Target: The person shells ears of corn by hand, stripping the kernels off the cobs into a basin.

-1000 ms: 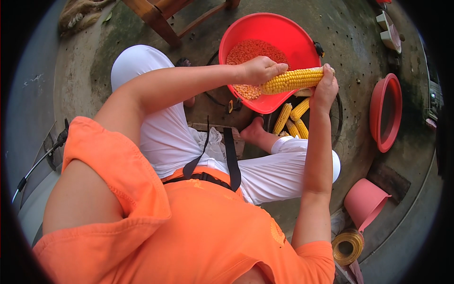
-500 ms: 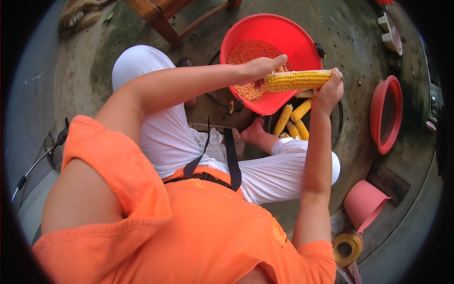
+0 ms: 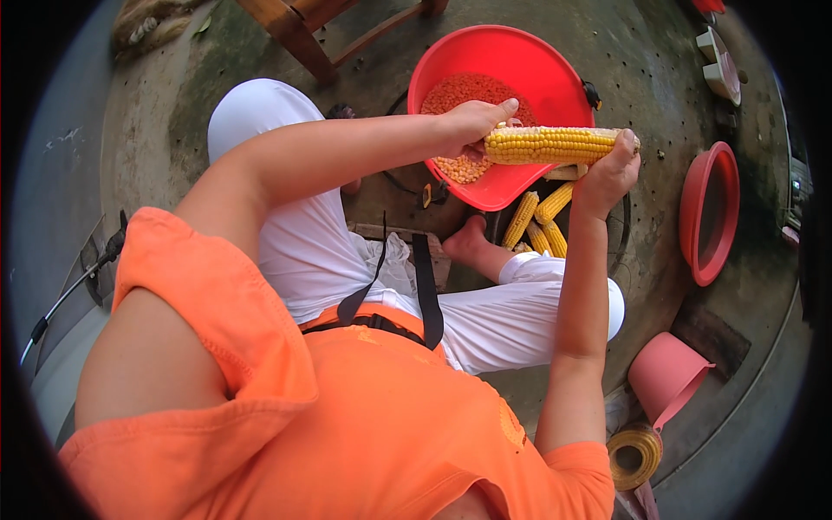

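A yellow ear of corn (image 3: 548, 146) lies level across the front of a red basin (image 3: 542, 65), in both my hands. My left hand (image 3: 475, 124) is closed at the cob's left end, its thumb raised along the upper side; part of its fingers is hidden. At the other end, my right hand (image 3: 612, 173) grips the cob with its thumb on top. Pale bare patches show along the cob's upper edge. Loose orange-yellow kernels (image 3: 468, 89) cover part of the basin's bottom. Several whole ears of corn (image 3: 539, 217) are piled beside the basin, below the cob.
A wooden stool (image 3: 299, 39) stands beyond my left knee. To the right are a red round tub (image 3: 709, 214), a pink bucket (image 3: 663, 373) on its side and a yellowish roll (image 3: 635, 455). Black straps (image 3: 426, 290) hang over my lap.
My right hand and the right end of the cob have shifted slightly to the right. The left hand has opened its thumb a little less far from the cob, still at its left end.
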`<state>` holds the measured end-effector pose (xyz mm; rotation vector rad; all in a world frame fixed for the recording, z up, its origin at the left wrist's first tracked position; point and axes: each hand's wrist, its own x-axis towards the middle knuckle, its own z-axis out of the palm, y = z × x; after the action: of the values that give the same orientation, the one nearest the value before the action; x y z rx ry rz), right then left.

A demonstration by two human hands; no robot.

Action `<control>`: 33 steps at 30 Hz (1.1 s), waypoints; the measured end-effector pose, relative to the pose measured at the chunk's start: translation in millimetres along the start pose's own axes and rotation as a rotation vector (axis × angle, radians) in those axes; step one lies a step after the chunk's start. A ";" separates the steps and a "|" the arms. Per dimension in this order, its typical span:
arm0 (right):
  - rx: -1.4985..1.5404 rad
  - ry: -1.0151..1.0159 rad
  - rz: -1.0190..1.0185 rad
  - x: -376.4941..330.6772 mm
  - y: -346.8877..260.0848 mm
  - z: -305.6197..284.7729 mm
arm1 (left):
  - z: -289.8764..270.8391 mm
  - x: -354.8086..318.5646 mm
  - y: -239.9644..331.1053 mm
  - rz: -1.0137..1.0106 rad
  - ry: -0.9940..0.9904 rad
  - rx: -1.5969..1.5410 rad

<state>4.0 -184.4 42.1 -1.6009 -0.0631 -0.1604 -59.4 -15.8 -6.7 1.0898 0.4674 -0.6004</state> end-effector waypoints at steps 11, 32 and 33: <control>0.125 0.039 0.235 2.9 9.9 -9.4 | -1.4 -9.8 4.4 0.289 -0.017 0.088; -0.053 -0.042 -0.070 -20.3 -15.8 18.8 | -9.8 14.9 -6.9 0.004 0.110 0.019; -0.056 -0.066 -0.089 -20.1 -15.6 15.8 | -7.2 11.5 -4.5 0.007 0.078 0.134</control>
<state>-17.1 -166.9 54.2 -1.6599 -0.1827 -0.1802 -54.2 -13.2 -19.7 1.2456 0.4962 -0.5916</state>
